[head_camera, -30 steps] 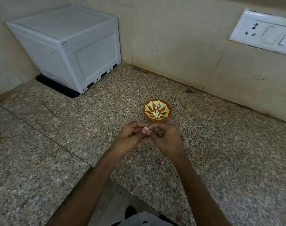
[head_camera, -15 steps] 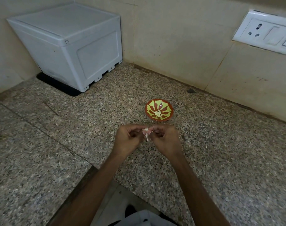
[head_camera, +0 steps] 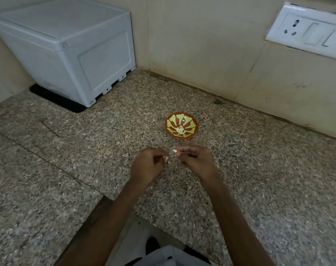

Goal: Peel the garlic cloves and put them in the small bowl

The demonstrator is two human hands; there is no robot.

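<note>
A: Which step is this?

B: Peeling, near its end, I judge; the right hand (head_camera: 195,160) pinches a garlic clove (head_camera: 174,150) at its fingertips; the left hand (head_camera: 148,166), fingers curled, pinches a pale scrap (head_camera: 166,158), likely skin.

A: And next?

B: Carry the clove forward to the small bowl (head_camera: 195,122), where peeled cloves (head_camera: 179,129) lie; drop it in.

A: What differs?

B: Half a second ago the hands met over the clove; now they are apart.

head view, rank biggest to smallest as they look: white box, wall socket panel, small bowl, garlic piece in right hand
white box
wall socket panel
small bowl
garlic piece in right hand, blurred
</note>
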